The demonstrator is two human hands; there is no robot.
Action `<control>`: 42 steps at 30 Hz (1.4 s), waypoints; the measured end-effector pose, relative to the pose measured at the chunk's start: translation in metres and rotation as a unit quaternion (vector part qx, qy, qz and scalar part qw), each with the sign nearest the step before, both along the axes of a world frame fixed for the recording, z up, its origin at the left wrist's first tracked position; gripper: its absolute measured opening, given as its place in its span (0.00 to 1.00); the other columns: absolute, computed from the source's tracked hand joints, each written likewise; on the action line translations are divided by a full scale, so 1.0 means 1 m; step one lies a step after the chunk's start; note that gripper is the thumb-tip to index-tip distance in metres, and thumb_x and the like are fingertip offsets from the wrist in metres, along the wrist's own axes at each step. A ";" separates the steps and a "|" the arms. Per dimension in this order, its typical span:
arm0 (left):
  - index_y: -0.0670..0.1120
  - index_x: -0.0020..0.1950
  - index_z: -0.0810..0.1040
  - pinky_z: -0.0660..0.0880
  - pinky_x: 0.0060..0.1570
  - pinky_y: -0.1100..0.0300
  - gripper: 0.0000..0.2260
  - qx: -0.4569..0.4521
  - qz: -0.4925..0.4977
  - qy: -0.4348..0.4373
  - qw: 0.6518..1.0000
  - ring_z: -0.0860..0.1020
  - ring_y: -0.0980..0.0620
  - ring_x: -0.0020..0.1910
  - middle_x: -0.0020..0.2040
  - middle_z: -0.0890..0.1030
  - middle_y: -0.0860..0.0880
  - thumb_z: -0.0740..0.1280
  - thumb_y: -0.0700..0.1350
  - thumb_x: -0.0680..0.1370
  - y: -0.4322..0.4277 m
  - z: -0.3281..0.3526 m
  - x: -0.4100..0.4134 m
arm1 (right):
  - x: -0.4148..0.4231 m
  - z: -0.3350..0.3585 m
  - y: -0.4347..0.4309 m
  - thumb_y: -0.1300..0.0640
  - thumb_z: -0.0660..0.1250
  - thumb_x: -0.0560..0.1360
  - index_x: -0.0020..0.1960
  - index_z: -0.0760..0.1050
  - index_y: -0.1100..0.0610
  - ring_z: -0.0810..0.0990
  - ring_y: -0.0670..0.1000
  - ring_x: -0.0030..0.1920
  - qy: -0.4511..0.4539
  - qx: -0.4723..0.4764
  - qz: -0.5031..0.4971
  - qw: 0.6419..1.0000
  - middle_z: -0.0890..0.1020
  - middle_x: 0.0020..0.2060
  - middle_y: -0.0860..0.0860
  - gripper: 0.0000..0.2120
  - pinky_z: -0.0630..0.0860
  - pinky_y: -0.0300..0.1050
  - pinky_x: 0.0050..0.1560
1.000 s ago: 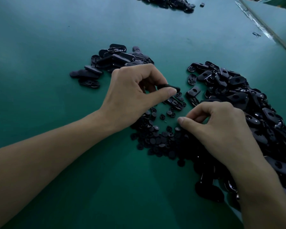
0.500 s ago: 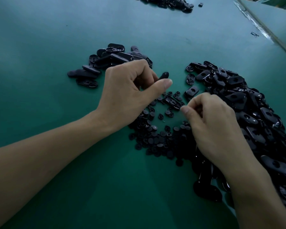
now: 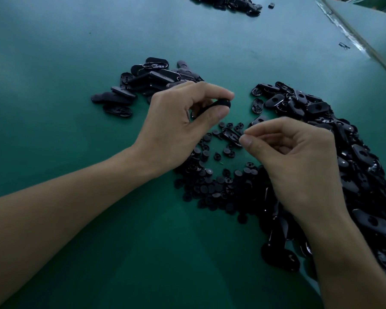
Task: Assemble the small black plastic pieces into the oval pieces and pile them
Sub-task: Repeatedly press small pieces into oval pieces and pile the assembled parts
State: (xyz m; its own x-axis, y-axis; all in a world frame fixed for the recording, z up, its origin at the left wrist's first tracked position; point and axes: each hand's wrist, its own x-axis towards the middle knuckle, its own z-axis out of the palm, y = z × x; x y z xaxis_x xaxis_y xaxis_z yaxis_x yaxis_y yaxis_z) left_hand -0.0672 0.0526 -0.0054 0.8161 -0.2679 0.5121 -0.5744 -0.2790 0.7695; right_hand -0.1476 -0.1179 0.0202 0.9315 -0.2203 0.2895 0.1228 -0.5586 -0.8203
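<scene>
My left hand [image 3: 178,123] pinches a black oval piece [image 3: 216,106] edge-on between thumb and forefinger, above the green table. My right hand [image 3: 296,161] hovers just right of it, thumb and forefinger tips pressed together; whatever small piece they may pinch is hidden. Between and below the hands lies a scatter of small round black pieces [image 3: 214,181]. A big heap of loose oval pieces [image 3: 348,139] runs along the right. Behind my left hand sits a pile of oval pieces [image 3: 152,81].
The green table [image 3: 76,63] stretches left and toward me. Another dark heap of parts [image 3: 227,2] lies at the far edge. A seam or table edge [image 3: 352,39] runs diagonally at the top right, with a small clip beside it.
My left hand kept the oval piece and turned it more level. My right hand rose from the small pieces and moved up toward the oval, fingertips pinched.
</scene>
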 end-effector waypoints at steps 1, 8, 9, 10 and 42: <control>0.51 0.56 0.82 0.67 0.41 0.75 0.07 -0.008 -0.003 0.004 1.000 0.77 0.62 0.40 0.43 0.81 0.56 0.72 0.43 0.78 0.000 0.000 -0.001 | 0.001 0.000 0.000 0.57 0.77 0.72 0.42 0.83 0.45 0.84 0.46 0.39 -0.005 -0.001 0.001 1.000 0.85 0.37 0.42 0.08 0.82 0.47 0.45; 0.47 0.48 0.78 0.76 0.41 0.66 0.07 -0.075 -0.006 0.038 0.996 0.82 0.57 0.39 0.41 0.83 0.54 0.74 0.39 0.75 0.000 0.003 -0.003 | 0.003 -0.004 -0.003 0.59 0.77 0.73 0.49 0.83 0.44 0.85 0.42 0.41 -0.014 0.019 -0.008 1.000 0.86 0.39 0.40 0.10 0.82 0.38 0.47; 0.49 0.48 0.78 0.75 0.39 0.65 0.08 -0.075 -0.004 0.035 0.997 0.82 0.56 0.39 0.41 0.83 0.54 0.74 0.40 0.75 0.000 0.004 -0.003 | 0.004 -0.004 -0.003 0.59 0.77 0.73 0.47 0.83 0.44 0.85 0.43 0.41 -0.017 0.021 -0.002 1.000 0.86 0.39 0.40 0.10 0.82 0.39 0.47; 0.50 0.49 0.78 0.75 0.37 0.63 0.08 -0.070 -0.001 0.031 0.997 0.82 0.55 0.40 0.41 0.83 0.55 0.74 0.40 0.75 0.000 0.004 -0.003 | 0.004 -0.003 -0.001 0.59 0.77 0.73 0.45 0.83 0.44 0.85 0.43 0.41 -0.021 0.023 0.005 1.000 0.86 0.39 0.40 0.10 0.82 0.40 0.47; 0.49 0.47 0.81 0.82 0.43 0.58 0.08 -0.123 -0.076 0.069 0.987 0.85 0.54 0.39 0.42 0.85 0.52 0.72 0.36 0.74 -0.009 0.001 -0.017 | 0.002 -0.004 0.015 0.61 0.74 0.75 0.45 0.81 0.46 0.84 0.45 0.39 -0.082 0.014 -0.016 0.996 0.84 0.36 0.41 0.09 0.80 0.38 0.43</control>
State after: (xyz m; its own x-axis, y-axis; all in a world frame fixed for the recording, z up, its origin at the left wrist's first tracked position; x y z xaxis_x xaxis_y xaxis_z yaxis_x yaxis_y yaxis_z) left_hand -0.0844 0.0435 -0.0043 0.8425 -0.2738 0.4640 -0.4803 0.0083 0.8771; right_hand -0.1453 -0.1024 0.0161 0.8643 -0.2586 0.4313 0.2401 -0.5414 -0.8058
